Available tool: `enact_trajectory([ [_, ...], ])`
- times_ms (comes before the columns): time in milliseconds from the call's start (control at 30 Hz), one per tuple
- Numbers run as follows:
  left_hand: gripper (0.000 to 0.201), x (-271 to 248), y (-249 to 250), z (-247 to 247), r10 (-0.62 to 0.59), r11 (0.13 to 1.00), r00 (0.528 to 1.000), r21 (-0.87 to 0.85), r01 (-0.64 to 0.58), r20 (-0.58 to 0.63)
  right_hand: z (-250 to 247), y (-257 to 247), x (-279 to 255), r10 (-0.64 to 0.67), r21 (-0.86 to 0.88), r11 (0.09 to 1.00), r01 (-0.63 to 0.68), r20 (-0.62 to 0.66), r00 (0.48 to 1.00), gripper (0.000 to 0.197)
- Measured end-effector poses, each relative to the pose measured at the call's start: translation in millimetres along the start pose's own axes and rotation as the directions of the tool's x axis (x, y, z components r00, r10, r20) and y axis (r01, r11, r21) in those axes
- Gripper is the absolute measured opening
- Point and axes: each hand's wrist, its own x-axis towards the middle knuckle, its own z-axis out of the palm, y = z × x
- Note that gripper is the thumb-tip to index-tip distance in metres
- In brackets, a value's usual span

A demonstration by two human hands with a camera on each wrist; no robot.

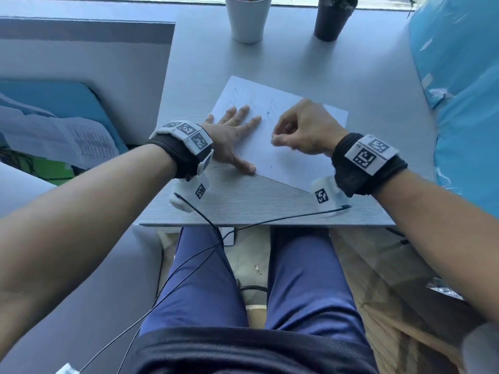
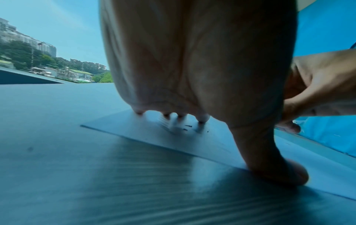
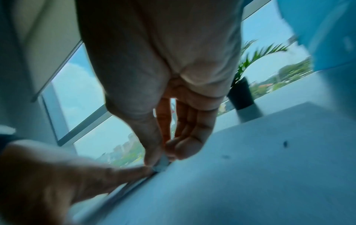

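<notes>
My left hand (image 1: pixel 232 136) lies flat on the white sheet of paper (image 1: pixel 286 163), fingers straight and spread, with the thumb stretched out at the sheet's near edge. My right hand (image 1: pixel 305 128) is curled over the sheet's middle, just beside the left fingertips, its thumb and forefinger pinching a small pale block (image 3: pixel 161 164). Both bare forearms reach in from the sheet's near side, wrists wrapped in black bands.
</notes>
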Motion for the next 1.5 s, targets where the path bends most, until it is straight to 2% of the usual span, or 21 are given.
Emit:
enact_trajectory([
  [67,0.120,-1.6,-4.3,-0.2,0.025,1.000,1.000,0.004,-0.025,-0.003,-8.2,13.3,-1.9,0.078,-0.069,0.994,-0.080,-0.032,0.996,0.013],
  [133,0.106,-2.9,-9.6,-2.7,0.051,0.999,0.999,-0.012,-0.052,-0.011,-10.8,27.4,-7.8,0.152,-0.125,0.981,-0.150,0.006,0.988,0.011],
  [200,0.092,-6.4,-13.3,-5.5,0.031,0.999,0.998,0.017,-0.030,-0.050,-9.1,35.3,-12.5,0.186,-0.061,0.981,-0.185,0.026,0.982,0.009],
  [267,0.081,-13.5,-5.4,-1.9,0.025,0.991,0.990,0.135,-0.005,-0.140,-7.2,38.1,-11.7,0.180,-0.002,0.984,-0.180,0.024,0.983,0.008],
  [333,0.075,-24.5,19.8,13.7,0.163,0.963,0.967,0.246,-0.112,-0.195,-7.2,39.4,-9.5,0.161,0.018,0.987,-0.161,0.025,0.987,0.007],
  [400,0.074,-38.2,48.9,41.2,0.357,0.907,0.924,0.285,-0.309,-0.136,-7.8,40.4,-8.3,0.137,0.016,0.990,-0.137,0.027,0.990,0.006],
  [467,0.077,-49.8,60.8,64.6,0.444,0.866,0.894,0.282,-0.412,-0.058,-8.0,41.6,-8.3,0.130,0.022,0.991,-0.131,0.044,0.991,0.005],
  [567,0.086,-55.3,35.9,67.0,0.323,0.926,0.944,0.231,-0.299,-0.071,-9.6,40.8,-8.7,0.132,0.029,0.991,-0.133,0.055,0.990,0.006],
  [633,0.095,-54.6,8.8,54.8,0.131,0.977,0.987,0.183,-0.113,-0.090,-11.0,39.8,-9.5,0.134,0.021,0.991,-0.135,0.053,0.990,0.007],
  [700,0.104,-54.9,-6.2,43.0,-0.032,0.981,0.992,0.187,0.055,-0.126,-11.7,38.7,-9.1,0.139,0.011,0.990,-0.140,0.058,0.989,0.007],
  [733,0.106,-54.3,-5.0,40.5,-0.034,0.978,0.988,0.200,0.063,-0.148,-11.9,38.2,-8.7,0.142,0.006,0.990,-0.142,0.061,0.988,0.006],
  [800,0.103,-53.6,17.2,42.2,0.147,0.962,0.975,0.252,-0.103,-0.164,-11.7,38.1,-7.9,0.142,0.005,0.990,-0.142,0.065,0.988,0.006],
  [867,0.094,-52.4,50.1,51.3,0.375,0.893,0.923,0.301,-0.334,-0.089,-11.3,38.4,-8.0,0.137,0.010,0.990,-0.138,0.064,0.988,0.006],
  [933,0.085,-46.9,68.6,60.2,0.453,0.856,0.891,0.281,-0.434,-0.006,-11.4,38.0,-7.8,0.136,0.003,0.991,-0.137,0.061,0.989,0.006],
  [1033,0.077,-30.1,50.7,50.2,0.397,0.898,0.917,0.217,-0.382,-0.028,-11.9,37.6,-7.6,0.132,-0.002,0.991,-0.133,0.066,0.989,0.005],
  [1167,0.087,-14.2,-5.6,18.0,0.104,0.989,0.991,0.115,-0.094,-0.081,-12.7,36.0,-8.2,0.150,0.003,0.989,-0.151,0.076,0.986,0.005],
  [1233,0.096,-11.0,-24.0,6.2,-0.043,0.995,0.994,0.087,0.052,-0.103,-13.6,34.7,-8.4,0.158,-0.006,0.987,-0.158,0.075,0.985,0.004],
  [1267,0.099,-9.8,-27.3,2.7,-0.069,0.992,0.990,0.094,0.080,-0.123,-14.0,34.6,-8.6,0.160,-0.005,0.987,-0.160,0.074,0.984,0.004],
  [1300,0.102,-8.6,-27.2,0.7,-0.045,0.993,0.989,0.105,0.060,-0.141,-14.0,34.7,-8.6,0.159,-0.003,0.987,-0.159,0.073,0.985,0.004],
  [1400,0.110,-4.7,-16.8,-0.8,0.155,0.986,0.980,0.073,-0.147,-0.121,-12.9,34.4,-9.4,0.149,-0.011,0.989,-0.149,0.074,0.986,0.003],
  [1500,0.123,0.9,-16.1,-2.8,0.118,0.993,0.990,-0.006,-0.118,-0.083,-10.5,32.4,-7.4,0.138,-0.072,0.988,-0.133,0.057,0.989,0.001],
])
